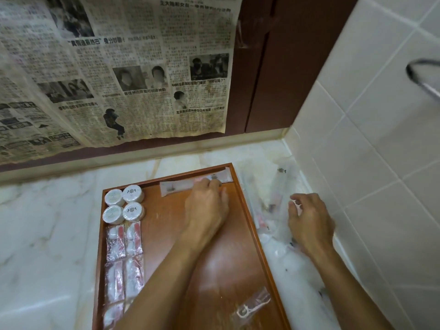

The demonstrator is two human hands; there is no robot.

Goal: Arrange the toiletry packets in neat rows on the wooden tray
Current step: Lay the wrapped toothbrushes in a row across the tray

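Head view, near to far. Nearest, low on the wooden tray [247, 234]: a clear floss-pick packet [253, 306] lying loose and askew, not in any row. Judging by looks: weightless, crinkly film, likely to skate on the glossy wood, so pinch an edge or press flat and slide.

Left column of the tray: clear sachets with red-and-white contents [123, 258], two abreast, edges touching. Soft and floppy; handle by the sealed ends.

Beyond those: four round white boxes [123, 203] in a two-by-two block at the far-left corner. Stiff, light; grip by the rim.

Right of the tray, on the marble counter [47, 234]: a loose heap of clear packets [273, 206], overlapping, hard to count. Right hand [309, 220] hovers on the heap, fingers curled; can't tell if anything's pinched.

Farthest: left hand [207, 206], fingertips pressing a long clear packet [190, 183] against the tray's far wall. Thin, flexible.
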